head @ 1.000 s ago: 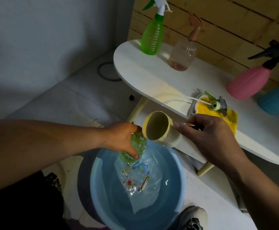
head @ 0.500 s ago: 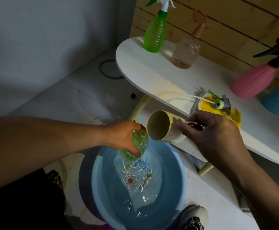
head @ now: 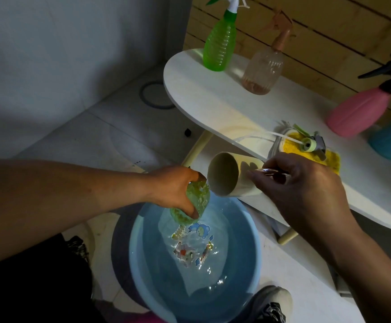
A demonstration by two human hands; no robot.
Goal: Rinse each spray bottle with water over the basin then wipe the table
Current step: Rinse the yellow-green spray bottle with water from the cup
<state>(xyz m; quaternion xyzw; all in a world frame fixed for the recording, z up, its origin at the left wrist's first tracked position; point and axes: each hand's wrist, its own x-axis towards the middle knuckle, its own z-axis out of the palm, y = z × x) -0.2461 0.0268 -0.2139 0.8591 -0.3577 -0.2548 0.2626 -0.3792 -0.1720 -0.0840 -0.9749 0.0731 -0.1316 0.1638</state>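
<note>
Gripping a small green bottle (head: 195, 202) around its belly, the left hand (head: 174, 188) is holding it over the basin (head: 248, 271); the right hand (head: 303, 190) is clasping a tipped cup (head: 230, 180). Likely light, wet, slippery plastic: its textured middle looks the safest hold.

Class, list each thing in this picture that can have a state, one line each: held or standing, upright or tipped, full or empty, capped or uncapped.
Left hand: grips the small green bottle.
Small green bottle: uncapped, held over the basin.
Right hand: holds the cup.
Cup: tipped sideways; looks empty.
Basin: holds water.
Spray head: detached, lying on the yellow cloth.
Green spray bottle: upright, capped.
</note>
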